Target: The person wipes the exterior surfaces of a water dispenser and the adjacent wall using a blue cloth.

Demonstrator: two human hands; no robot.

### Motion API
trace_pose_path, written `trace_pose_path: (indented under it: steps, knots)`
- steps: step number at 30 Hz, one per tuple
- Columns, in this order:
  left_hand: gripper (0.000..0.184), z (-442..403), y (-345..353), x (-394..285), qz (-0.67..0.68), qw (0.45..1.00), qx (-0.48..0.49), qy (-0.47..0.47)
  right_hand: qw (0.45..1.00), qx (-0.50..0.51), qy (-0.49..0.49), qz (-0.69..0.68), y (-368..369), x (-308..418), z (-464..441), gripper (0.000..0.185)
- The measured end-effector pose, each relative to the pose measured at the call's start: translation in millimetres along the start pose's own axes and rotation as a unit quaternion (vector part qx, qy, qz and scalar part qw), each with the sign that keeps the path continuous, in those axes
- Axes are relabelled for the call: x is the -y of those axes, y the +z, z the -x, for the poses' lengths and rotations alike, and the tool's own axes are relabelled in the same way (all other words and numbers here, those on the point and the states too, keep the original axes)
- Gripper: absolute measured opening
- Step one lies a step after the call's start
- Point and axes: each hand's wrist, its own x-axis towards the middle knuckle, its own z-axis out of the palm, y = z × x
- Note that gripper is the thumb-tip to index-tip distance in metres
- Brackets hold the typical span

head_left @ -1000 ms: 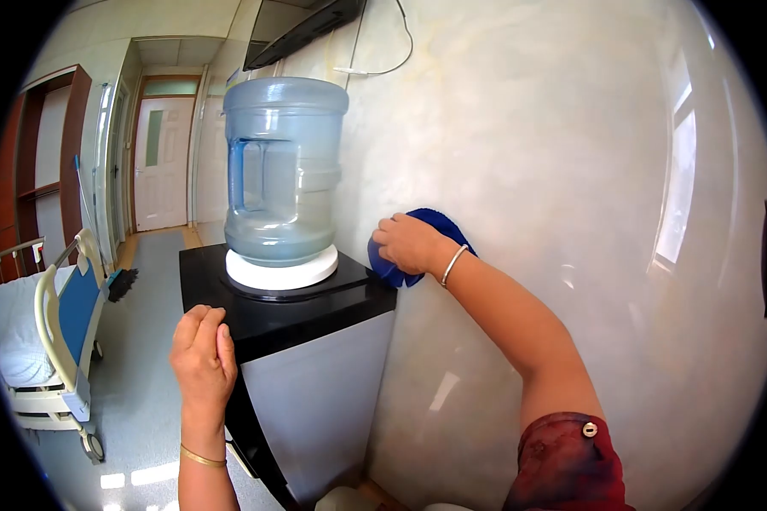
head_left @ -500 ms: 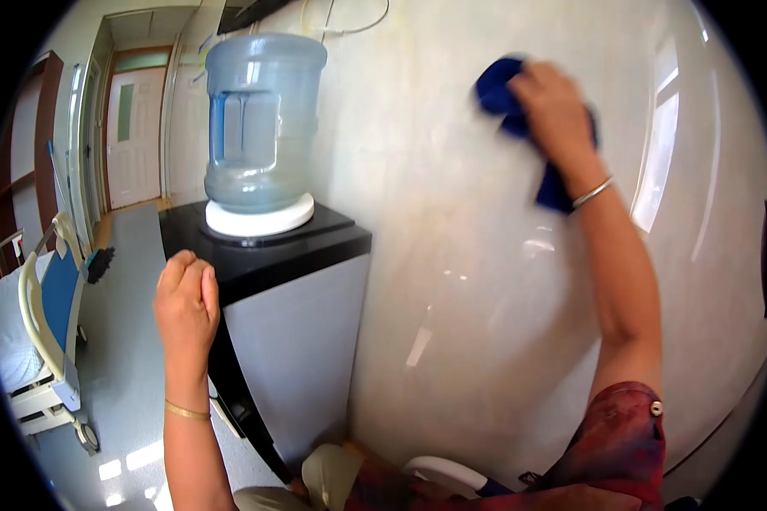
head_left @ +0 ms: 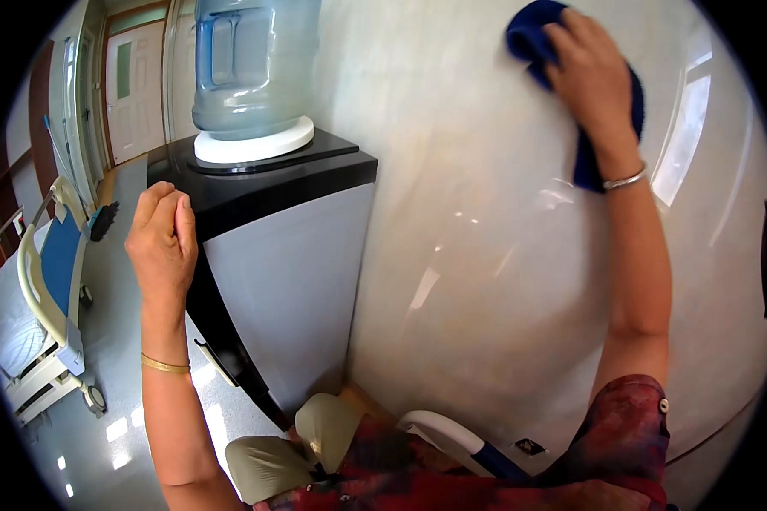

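Observation:
My right hand [head_left: 590,81] presses a dark blue cloth [head_left: 534,36] flat to the pale wall [head_left: 452,170] at the upper right. Parts of the cloth stick out on both sides of the hand and hang down by the wrist. My left hand [head_left: 162,234] is raised at the near left edge of the black-topped water dispenser [head_left: 290,281], with its fingers curled together; whether anything is inside them is hidden. On the dispenser, a large blue water bottle [head_left: 256,77] stands on a white ring [head_left: 254,146].
A bed [head_left: 51,272] with a blue and cream end board stands at the left. Behind it are a broom [head_left: 104,220] and a door [head_left: 136,94]. A white curved rail [head_left: 443,430] with a dark blue part is close to my body at the bottom.
My right hand has moved with the cloth from beside the dispenser up and right along the wall. The dispenser and bottle now sit higher in view. My left hand stays curled near the dispenser edge.

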Motion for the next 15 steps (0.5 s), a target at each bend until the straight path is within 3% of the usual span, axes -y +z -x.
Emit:
trace_pose_path:
  steps: [1,3,4,15]
  knots:
    - [0.010,0,0,-1,-0.004,1.000,0.006,0.001,0.999,0.006,-0.009,-0.034,4,22,8,0.038]
    - [0.011,0,-1,-2,-0.007,1.000,0.008,-0.003,0.991,-0.051,-0.058,-0.111,26,57,28,0.011]
    - [0.011,1,-2,-2,-0.011,1.000,0.012,-0.004,0.988,-0.032,-0.059,-0.141,32,77,37,0.011]
    - [0.011,1,1,3,-0.025,0.999,0.000,0.030,0.953,0.105,-0.087,-0.270,28,254,156,0.027]
